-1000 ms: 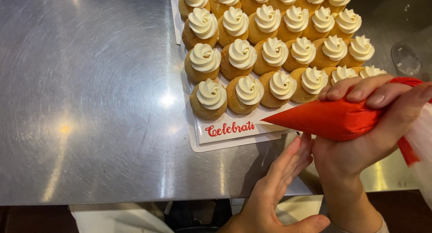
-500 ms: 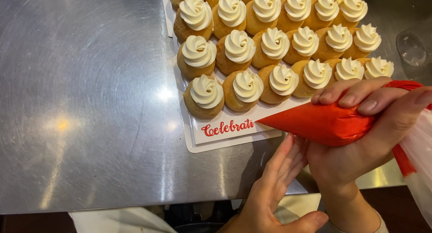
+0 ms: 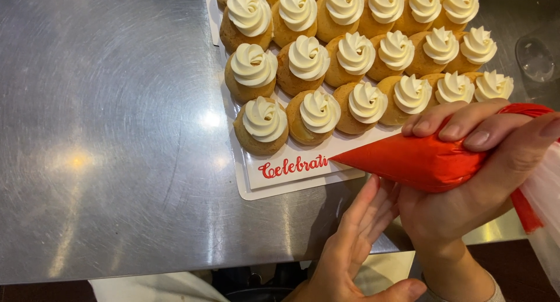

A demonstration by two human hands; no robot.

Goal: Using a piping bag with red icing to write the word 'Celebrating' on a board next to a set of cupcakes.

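My right hand (image 3: 478, 179) grips a red piping bag (image 3: 417, 161), whose tip points left and hovers over the red lettering on a white board (image 3: 291, 182). Rows of several golden puffs topped with white cream swirls (image 3: 319, 112) stand on the board. My left hand (image 3: 359, 246) is flat and empty, fingers together and pointing up, its fingertips just under the bag and against my right palm at the table's front edge.
The board lies on a brushed steel table (image 3: 111, 133) whose front edge runs along the bottom. A clear round glass item (image 3: 534, 57) sits at the far right. A white apron (image 3: 151, 287) shows below the table edge.
The board and puffs sit lower and further left in view. The piping bag's tip has come forward over the board's lettering. My left hand stays under the bag.
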